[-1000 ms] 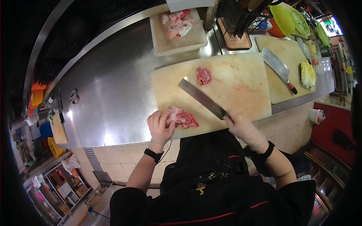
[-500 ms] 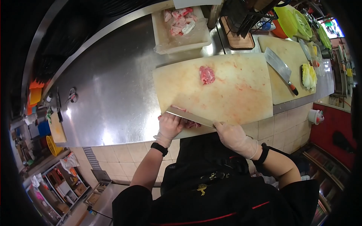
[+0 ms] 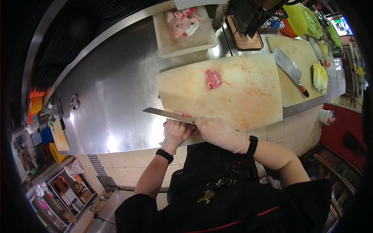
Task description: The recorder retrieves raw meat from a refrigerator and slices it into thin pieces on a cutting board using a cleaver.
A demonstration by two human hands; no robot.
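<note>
The meat (image 3: 183, 114) is apparently being sliced near the close edge of the cutting board (image 3: 241, 103) with the knife (image 3: 165, 114), whose handle is wrapped and hidden by the closed right hand (image 3: 221, 134). For an even slice, the blade is best drawn smoothly along its length rather than forced straight down, with the meat kept flat and the guiding fingers curled well back, since the edge is held right beside them. The left hand (image 3: 176, 134) is laid over the meat with its fingers held close together; whether the meat is pinched or only pressed down cannot be told, as the fingertips are partly hidden by the blade. The meat is mostly covered by the left hand, with a strip seen beyond the blade and some seen between both hands. A second piece of meat (image 3: 213, 79), farther up the board, is touched by neither hand.
</note>
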